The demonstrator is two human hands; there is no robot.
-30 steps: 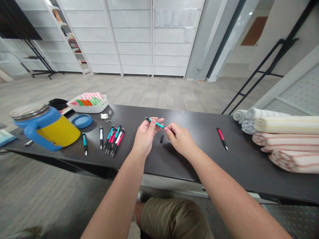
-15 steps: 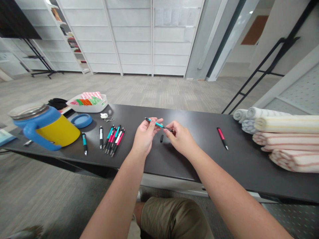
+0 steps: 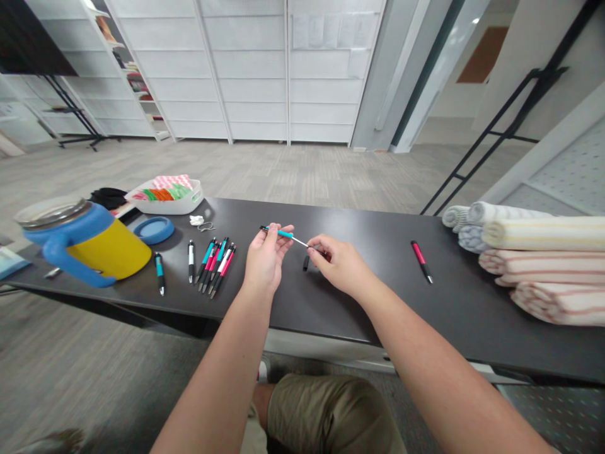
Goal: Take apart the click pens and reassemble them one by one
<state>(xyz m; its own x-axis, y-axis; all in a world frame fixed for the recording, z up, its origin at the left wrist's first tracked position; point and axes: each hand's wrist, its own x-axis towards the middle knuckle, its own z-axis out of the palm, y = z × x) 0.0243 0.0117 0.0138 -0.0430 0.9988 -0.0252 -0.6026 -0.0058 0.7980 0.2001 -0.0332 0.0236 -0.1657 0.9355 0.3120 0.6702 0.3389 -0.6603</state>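
Note:
My left hand (image 3: 265,258) pinches the teal barrel (image 3: 285,234) of a ballpoint pen, its black clip end pointing left. My right hand (image 3: 344,263) is closed on the pen's dark front part, mostly hidden by the fingers. A thin pale refill (image 3: 300,242) spans the gap between barrel and right fingertips. Under the right fingers, a short black tube (image 3: 306,262) lies on the table. To the left are a bunch of teal, red and white pens (image 3: 216,268), a white pen (image 3: 191,261) and a teal pen (image 3: 159,274). A red pen (image 3: 421,261) lies far right.
On the dark table (image 3: 378,302), a blue and yellow jug (image 3: 118,246), a blue lid (image 3: 154,230) and a white basket (image 3: 186,202) of colourful packets stand left. Rolled striped towels (image 3: 543,258) are stacked at the right. A white knot with a metal ring (image 3: 203,224) lies near the basket.
My left hand has moved left with the teal barrel, while my right hand has barely shifted. The pen has come apart, and the pale refill now shows between the hands.

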